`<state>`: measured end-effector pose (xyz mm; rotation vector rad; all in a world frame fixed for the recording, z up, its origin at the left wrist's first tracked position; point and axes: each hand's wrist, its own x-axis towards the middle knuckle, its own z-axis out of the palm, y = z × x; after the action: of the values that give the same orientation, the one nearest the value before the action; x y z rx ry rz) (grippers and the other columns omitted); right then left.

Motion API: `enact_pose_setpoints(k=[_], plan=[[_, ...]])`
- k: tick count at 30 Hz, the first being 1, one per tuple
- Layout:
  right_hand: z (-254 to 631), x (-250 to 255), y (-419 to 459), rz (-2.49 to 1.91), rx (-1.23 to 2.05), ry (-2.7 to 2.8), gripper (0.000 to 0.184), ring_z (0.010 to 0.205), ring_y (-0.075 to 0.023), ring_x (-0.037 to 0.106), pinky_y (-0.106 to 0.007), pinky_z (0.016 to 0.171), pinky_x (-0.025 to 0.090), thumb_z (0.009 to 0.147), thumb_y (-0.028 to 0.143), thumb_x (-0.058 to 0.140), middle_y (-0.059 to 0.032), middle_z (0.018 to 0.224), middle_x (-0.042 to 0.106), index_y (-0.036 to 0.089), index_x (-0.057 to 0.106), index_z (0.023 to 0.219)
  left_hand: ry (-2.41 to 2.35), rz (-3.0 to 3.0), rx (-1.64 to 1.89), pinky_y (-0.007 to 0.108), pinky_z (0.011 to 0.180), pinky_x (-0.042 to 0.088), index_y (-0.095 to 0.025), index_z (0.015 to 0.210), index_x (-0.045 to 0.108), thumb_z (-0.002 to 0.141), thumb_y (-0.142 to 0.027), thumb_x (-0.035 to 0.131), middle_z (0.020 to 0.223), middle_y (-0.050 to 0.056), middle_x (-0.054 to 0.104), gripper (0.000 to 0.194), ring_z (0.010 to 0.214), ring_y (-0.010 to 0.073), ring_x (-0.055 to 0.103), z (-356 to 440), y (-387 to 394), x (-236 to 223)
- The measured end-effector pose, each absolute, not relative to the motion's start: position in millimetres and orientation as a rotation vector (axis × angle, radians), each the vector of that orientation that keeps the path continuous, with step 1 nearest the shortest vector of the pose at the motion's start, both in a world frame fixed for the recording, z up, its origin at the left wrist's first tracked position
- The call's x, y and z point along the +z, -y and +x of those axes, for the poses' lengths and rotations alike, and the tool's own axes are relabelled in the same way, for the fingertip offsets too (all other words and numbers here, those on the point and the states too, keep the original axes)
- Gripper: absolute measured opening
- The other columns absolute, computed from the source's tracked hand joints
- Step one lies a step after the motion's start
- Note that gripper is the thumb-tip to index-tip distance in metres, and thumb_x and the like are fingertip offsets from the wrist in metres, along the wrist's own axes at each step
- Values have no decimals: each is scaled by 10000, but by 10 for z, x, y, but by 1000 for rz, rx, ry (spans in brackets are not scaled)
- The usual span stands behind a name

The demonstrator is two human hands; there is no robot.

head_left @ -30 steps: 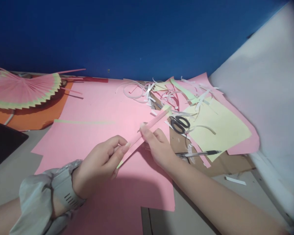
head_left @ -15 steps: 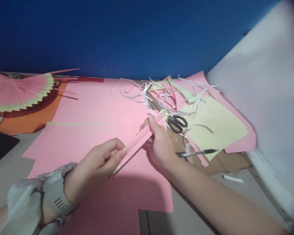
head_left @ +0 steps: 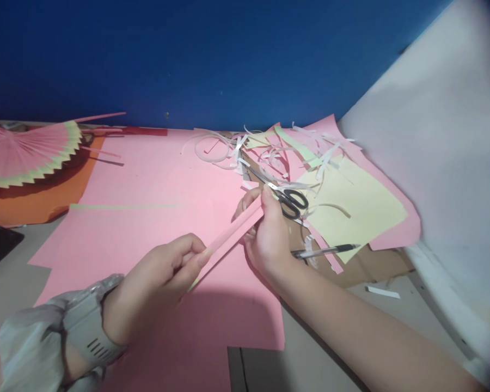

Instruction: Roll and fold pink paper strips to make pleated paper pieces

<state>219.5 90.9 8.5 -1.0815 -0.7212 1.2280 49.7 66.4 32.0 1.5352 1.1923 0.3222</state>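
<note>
A narrow folded strip of pink paper (head_left: 233,231) with pale green at its end slants between my two hands, above the pink sheets (head_left: 147,179). The lower end is pinched between the thumb and fingers of my left hand (head_left: 167,267). Around the upper end my right hand (head_left: 267,234) is closed, its thumb on top and its fingers curled underneath, partly hidden. Just beyond the right thumb lie black-handled scissors (head_left: 294,203), their blades partly covered by paper scraps.
A pleated pink-and-green paper fan (head_left: 28,155) rests on orange paper (head_left: 61,201) at the left. White paper strips (head_left: 239,149), a pale yellow sheet (head_left: 359,196) and a pen (head_left: 330,250) lie on the right. A blue panel (head_left: 212,60) stands behind.
My right thumb has slid up to the strip's upper end, covering the green tip that showed before. My left hand keeps its pinch. The whole view has shifted slightly.
</note>
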Motion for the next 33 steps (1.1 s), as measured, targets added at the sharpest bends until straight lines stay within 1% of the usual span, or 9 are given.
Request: enact_pose_setpoints(k=[6, 8, 13, 15, 20, 24, 27, 30, 33], plan=[[2191, 101, -916, -1040, 1178, 712, 355, 436, -84, 366, -215, 416, 311, 872, 422, 354, 32, 540, 399, 199, 440, 609, -1094, 1527, 235, 191, 454, 260, -208, 756, 447, 878, -457, 408, 521, -83, 385, 280, 477, 82, 341, 480, -682, 324], [2188, 108, -920, -1026, 1186, 688, 347, 430, -84, 356, -214, 403, 295, 871, 422, 357, 33, 542, 402, 202, 444, 617, -1065, 1487, 237, 189, 451, 261, -208, 778, 452, 885, -462, 392, 523, -86, 382, 282, 467, 78, 332, 468, -692, 323], [2196, 128, -928, -1031, 1229, 640, 398, 351, -70, 228, -210, 323, 172, 860, 531, 361, 60, 498, 359, 215, 416, 625, -1060, 1468, 299, 197, 453, 230, -206, 834, 503, 871, -464, 427, 566, -77, 333, 272, 496, 84, 287, 455, -695, 312], [2205, 132, -932, -1025, 1237, 624, 395, 349, -69, 233, -204, 315, 153, 852, 536, 376, 61, 492, 350, 214, 409, 624, -1066, 1444, 321, 200, 457, 240, -207, 844, 517, 870, -459, 427, 567, -73, 346, 269, 497, 89, 294, 458, -684, 311], [2229, 126, -942, -1005, 1262, 576, 356, 365, -72, 242, -196, 317, 145, 863, 469, 349, 56, 496, 343, 210, 399, 624, -1045, 1360, 380, 182, 446, 248, -213, 850, 505, 883, -462, 415, 530, -84, 355, 267, 469, 74, 291, 453, -668, 318], [2226, 115, -942, -1003, 1207, 587, 365, 399, -78, 299, -203, 344, 211, 867, 497, 346, 48, 539, 375, 212, 431, 654, -1026, 1344, 385, 168, 434, 251, -210, 845, 477, 892, -459, 415, 492, -101, 356, 261, 439, 57, 292, 441, -691, 324], [2199, 120, -902, -1005, 1288, 743, 346, 413, -77, 313, -205, 359, 235, 861, 547, 382, 58, 568, 358, 227, 499, 799, -969, 1291, 436, 189, 480, 345, -211, 875, 456, 909, -438, 394, 493, -89, 465, 238, 449, 68, 411, 451, -700, 317], [2158, 139, -825, -1045, 1344, 1057, 226, 441, -65, 340, -203, 402, 285, 836, 443, 537, 65, 603, 389, 220, 500, 846, -882, 1251, 526, 251, 649, 453, -205, 910, 434, 925, -380, 389, 631, -35, 609, 181, 625, 110, 582, 479, -698, 303], [2139, 168, -755, -1038, 1284, 1309, 145, 519, -81, 437, -222, 486, 370, 869, 347, 524, 38, 671, 477, 210, 513, 823, -871, 1223, 630, 295, 752, 481, -196, 923, 425, 916, -320, 431, 742, -5, 632, 124, 753, 130, 620, 508, -709, 293]])
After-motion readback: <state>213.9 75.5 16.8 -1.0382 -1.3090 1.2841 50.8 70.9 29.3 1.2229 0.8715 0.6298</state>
